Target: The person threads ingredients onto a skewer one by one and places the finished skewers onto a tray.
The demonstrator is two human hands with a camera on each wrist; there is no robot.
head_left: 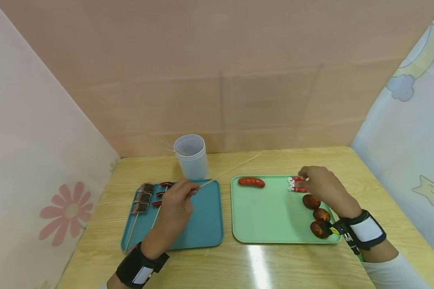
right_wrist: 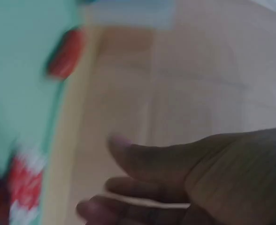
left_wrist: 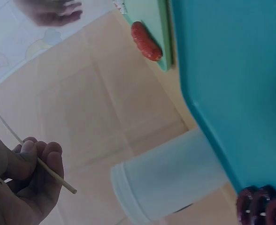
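My left hand (head_left: 175, 206) is above the blue tray (head_left: 204, 226) and pinches a thin bamboo skewer (head_left: 235, 168), which slants up to the right. In the left wrist view, the skewer's blunt end (left_wrist: 65, 184) sticks out past the curled fingers. Over the green tray (head_left: 264, 218), my right hand (head_left: 323, 185) hovers close to short red-and-white sticks (head_left: 298, 189), partly covering them. Its fingers are apart and hold nothing in the right wrist view. Brown mushrooms with star cuts (head_left: 321, 214) lie just below that hand, and a scored red sausage (head_left: 251, 182) lies at the tray's back left.
A white plastic cup (head_left: 194, 164) with a few skewers stands behind the blue tray. On that tray lie a skewer of dark-topped squares (head_left: 142, 197) and one of dark red pieces (head_left: 157, 204), partly behind my left hand. A beige wall (head_left: 220, 100) rises behind the table.
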